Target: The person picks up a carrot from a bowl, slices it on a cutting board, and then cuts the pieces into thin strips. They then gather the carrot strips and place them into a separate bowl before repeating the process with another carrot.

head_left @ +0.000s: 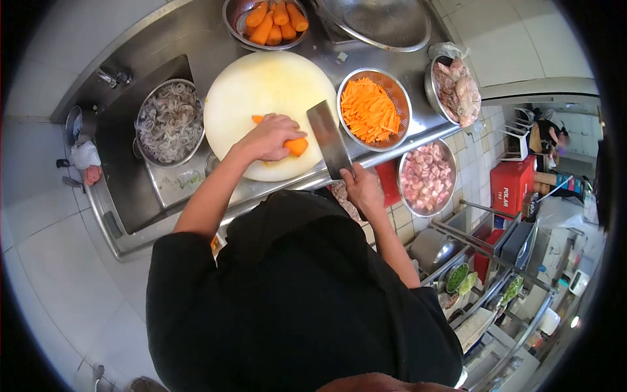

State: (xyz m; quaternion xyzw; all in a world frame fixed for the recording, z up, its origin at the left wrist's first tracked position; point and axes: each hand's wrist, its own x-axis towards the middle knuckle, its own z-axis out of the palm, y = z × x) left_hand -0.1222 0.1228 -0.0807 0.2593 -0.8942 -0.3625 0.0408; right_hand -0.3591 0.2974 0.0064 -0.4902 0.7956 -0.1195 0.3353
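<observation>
My left hand [271, 137] is closed over a carrot [297, 147] lying on the round white cutting board [241, 78]. A cut orange face shows to the right of the fingers, and a small bit of orange shows on their far side. In my right hand [363, 189] is the handle of a cleaver [330, 140]. Its broad blade reaches over the board's right edge, apart from the carrot. Just right of the blade stands a perforated metal bowl of carrot strips [371, 110].
Whole peeled carrots [274, 25] fill a bowl at the back. A colander of greyish strands [170, 121] sits in the sink [124, 189]. Raw meat chunks [428, 178] and a bowl of larger meat pieces [457, 91] are at right. A person [548, 134] is far off.
</observation>
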